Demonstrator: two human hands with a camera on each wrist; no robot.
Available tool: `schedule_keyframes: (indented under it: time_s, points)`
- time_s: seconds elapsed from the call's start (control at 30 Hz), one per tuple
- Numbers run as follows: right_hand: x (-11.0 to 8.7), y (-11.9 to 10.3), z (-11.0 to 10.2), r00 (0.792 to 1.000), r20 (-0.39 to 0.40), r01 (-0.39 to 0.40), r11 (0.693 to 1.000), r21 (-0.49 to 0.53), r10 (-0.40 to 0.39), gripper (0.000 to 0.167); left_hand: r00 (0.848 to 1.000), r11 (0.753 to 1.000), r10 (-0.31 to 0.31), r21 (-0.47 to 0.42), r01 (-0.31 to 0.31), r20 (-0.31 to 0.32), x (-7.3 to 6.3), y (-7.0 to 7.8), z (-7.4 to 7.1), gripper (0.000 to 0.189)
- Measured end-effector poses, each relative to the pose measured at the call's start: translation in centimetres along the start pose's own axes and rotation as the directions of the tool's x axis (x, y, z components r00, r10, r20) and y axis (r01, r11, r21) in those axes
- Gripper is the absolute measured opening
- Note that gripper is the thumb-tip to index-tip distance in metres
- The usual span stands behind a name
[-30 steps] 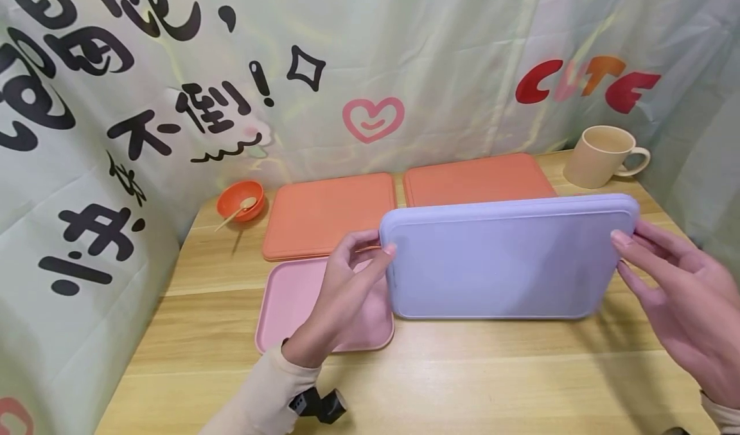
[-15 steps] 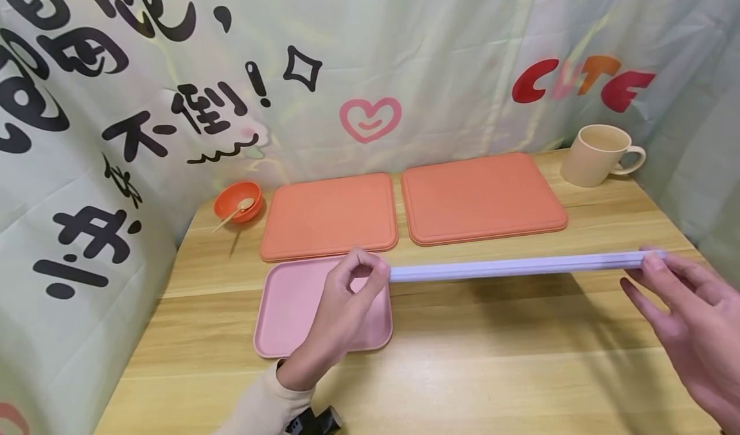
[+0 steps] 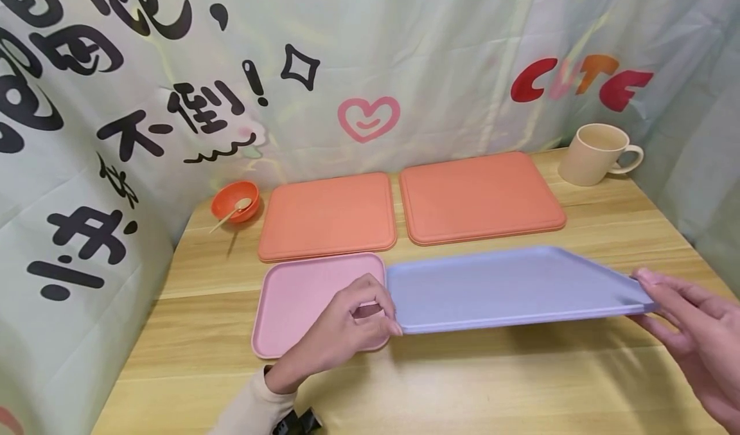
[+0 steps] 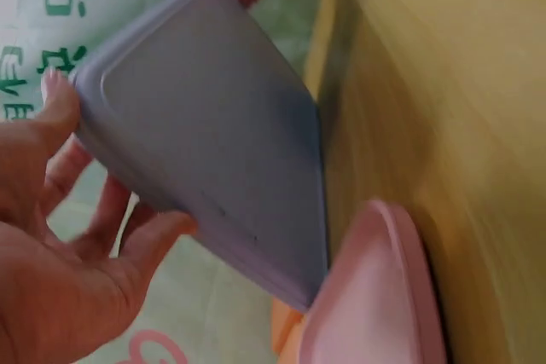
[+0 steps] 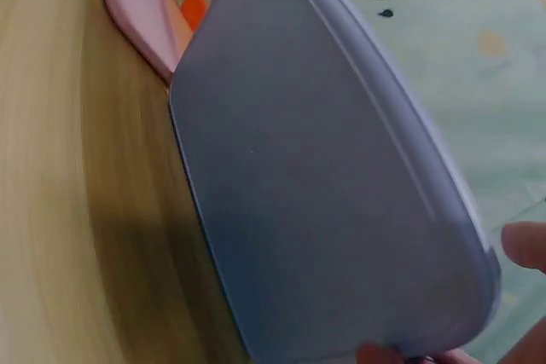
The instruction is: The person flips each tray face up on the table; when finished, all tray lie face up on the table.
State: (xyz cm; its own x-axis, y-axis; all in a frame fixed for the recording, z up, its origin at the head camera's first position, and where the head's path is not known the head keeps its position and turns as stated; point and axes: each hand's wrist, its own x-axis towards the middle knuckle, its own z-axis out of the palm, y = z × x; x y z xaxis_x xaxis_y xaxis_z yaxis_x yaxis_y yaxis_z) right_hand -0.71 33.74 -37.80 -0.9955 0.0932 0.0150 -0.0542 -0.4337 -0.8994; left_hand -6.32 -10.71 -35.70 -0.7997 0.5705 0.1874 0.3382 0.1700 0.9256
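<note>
A lavender rectangular tray (image 3: 509, 290) is held above the right half of the table, its inner face visible in the head view. My left hand (image 3: 338, 326) pinches its left end near the front corner, and my right hand (image 3: 696, 332) grips the right end. Both wrist views show the tray's underside (image 4: 213, 117) sloping, with its near edge raised. Whether the far edge touches the table cannot be told. A pink tray (image 3: 300, 293) lies on the table by my left hand, which covers part of its right side.
Two orange trays (image 3: 329, 216) lie side by side at the back, undersides up. An orange bowl (image 3: 222, 195) with a wooden spoon (image 3: 243, 204) stands back left; a beige mug (image 3: 586, 162) stands back right. Fabric curtains (image 3: 451, 69) border the wooden table (image 3: 439, 383).
The lavender tray has come down and been tipped from nearly upright, through edge-on, until its inner face shows. Both hands moved lower with it. The right orange tray is now uncovered.
</note>
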Motion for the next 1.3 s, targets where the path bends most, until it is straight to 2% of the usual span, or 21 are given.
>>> schedule_keyframes:
  time_s: [0.1, 0.17, 0.2, 0.27, 0.37, 0.5, 0.6, 0.63, 0.7, 0.73, 0.83, 0.93, 1.1, 1.17, 1.23, 1.27, 1.3]
  points:
    - [-0.2, -0.1, 0.5, 0.997, -0.066, -0.048, 0.991, -0.123, 0.040, 0.036, 0.992, 0.987, 0.069, 0.136, -0.083, 0.102, -0.1, -0.6, -0.3, 0.015]
    - [-0.4, -0.2, 0.8, 0.989, -0.124, -0.109, 0.955, -0.278, 0.077, 0.034, 0.981, 0.965, 0.108, 0.220, -0.142, 0.159, -0.1, -0.9, -0.4, 0.015]
    - [-0.4, -0.3, 0.9, 0.983, -0.157, -0.145, 0.915, -0.377, 0.091, 0.034, 0.976, 0.955, 0.119, 0.248, -0.164, 0.184, -0.1, -1.0, -0.4, 0.015]
    - [-0.5, -0.4, 1.0, 0.974, -0.201, -0.196, 0.815, -0.545, 0.099, 0.035, 0.968, 0.937, 0.123, 0.297, -0.187, 0.220, -0.1, -1.2, -0.4, 0.017]
    - [-0.5, -0.3, 0.8, 0.973, -0.221, -0.213, 0.659, -0.721, 0.073, 0.039, 0.957, 0.906, 0.118, 0.365, -0.214, 0.266, -0.2, -1.4, -0.3, 0.018]
    - [-0.3, 0.4, 0.2, 0.981, -0.193, -0.175, 0.531, -0.829, 0.022, 0.036, 0.933, 0.840, 0.137, 0.461, -0.287, 0.332, -0.4, -1.7, -0.1, 0.020]
    - [-0.1, 0.9, -0.3, 0.985, -0.172, -0.161, 0.419, -0.894, 0.013, 0.015, 0.915, 0.790, 0.150, 0.511, -0.338, 0.374, -0.5, -2.1, 0.2, 0.022]
    - [0.0, 1.0, -0.3, 0.987, -0.163, -0.157, 0.377, -0.913, 0.018, 0.014, 0.910, 0.778, 0.150, 0.523, -0.350, 0.386, -0.5, -2.2, 0.3, 0.022]
    - [0.2, 1.2, -0.5, 0.989, -0.141, -0.145, 0.312, -0.939, 0.036, 0.027, 0.899, 0.742, 0.153, 0.553, -0.379, 0.411, -0.6, -2.4, 0.5, 0.023]
    - [0.3, 1.2, -0.5, 0.990, -0.130, -0.141, 0.293, -0.946, 0.057, 0.035, 0.893, 0.721, 0.157, 0.568, -0.396, 0.422, -0.6, -2.5, 0.7, 0.023]
    - [0.6, 1.4, -0.8, 0.991, -0.091, -0.113, 0.248, -0.962, 0.100, 0.041, 0.871, 0.631, 0.180, 0.625, -0.458, 0.457, -0.6, -2.8, 1.3, 0.024]
    - [0.8, 1.6, -1.1, 0.991, -0.055, -0.084, 0.242, -0.967, 0.123, 0.039, 0.850, 0.517, 0.218, 0.682, -0.517, 0.479, -0.7, -3.0, 2.0, 0.025]
    - [0.9, 2.5, -1.7, 0.994, -0.018, -0.039, 0.192, -0.981, 0.111, 0.032, 0.815, 0.322, 0.288, 0.750, -0.577, 0.503, -1.0, -3.6, 3.1, 0.028]
    - [1.0, 2.8, -1.8, 0.994, 0.000, -0.020, 0.189, -0.982, 0.106, 0.029, 0.803, 0.266, 0.308, 0.764, -0.588, 0.510, -1.1, -3.9, 3.4, 0.029]
    - [1.0, 3.0, -1.9, 0.994, 0.019, -0.002, 0.197, -0.980, 0.106, 0.028, 0.794, 0.223, 0.320, 0.773, -0.594, 0.517, -1.1, -4.0, 3.6, 0.031]
    - [1.0, 3.1, -1.9, 0.995, 0.024, 0.005, 0.190, -0.982, 0.101, 0.028, 0.794, 0.211, 0.317, 0.777, -0.593, 0.519, -1.1, -4.1, 3.6, 0.032]
    - [1.0, 3.0, -1.9, 0.994, 0.029, 0.010, 0.189, -0.982, 0.101, 0.028, 0.799, 0.213, 0.307, 0.781, -0.587, 0.517, -1.1, -4.0, 3.7, 0.034]
